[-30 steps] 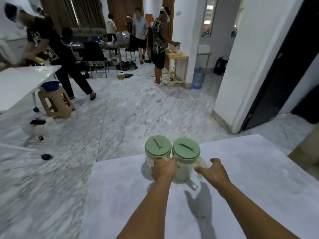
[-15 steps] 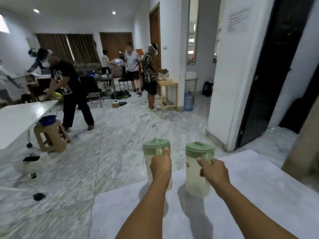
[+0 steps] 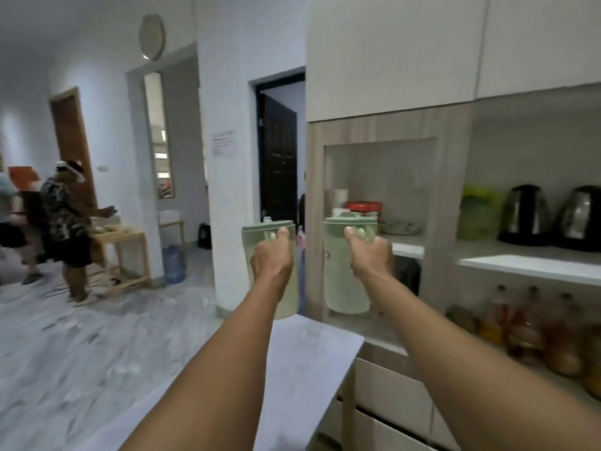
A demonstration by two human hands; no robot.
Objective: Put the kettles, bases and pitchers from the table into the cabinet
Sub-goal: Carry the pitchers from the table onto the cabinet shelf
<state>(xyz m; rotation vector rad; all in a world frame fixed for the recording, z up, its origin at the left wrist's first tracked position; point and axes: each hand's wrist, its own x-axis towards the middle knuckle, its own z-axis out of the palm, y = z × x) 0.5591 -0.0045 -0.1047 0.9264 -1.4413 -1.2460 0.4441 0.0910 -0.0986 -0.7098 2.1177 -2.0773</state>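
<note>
Above the far end of the table (image 3: 309, 353), upright and clear of its top: two pale green pitchers, lids on, apart from each other. Gripped at its handle by the left hand (image 3: 271, 260), fingers curled tight round it and thumb on top, the left pitcher (image 3: 287, 297). Gripped in the same way by the right hand (image 3: 370, 255), the right pitcher (image 3: 344, 288), just in front of the open niche of the cabinet (image 3: 452, 190).

Inside the niche, on its white shelf (image 3: 406, 247), a jar with red lid (image 3: 364, 206). To the right, on a longer shelf (image 3: 527, 263), a bright green pitcher (image 3: 476, 213) and two steel kettles (image 3: 523, 216) in a row. Below these, a row of bottles (image 3: 527, 323), blurred.

Left of the cabinet, a dark door (image 3: 279, 157), partly open. Far left, people near a small wooden table (image 3: 130, 239), and beside it a water bottle (image 3: 174, 263) on the marble floor.
</note>
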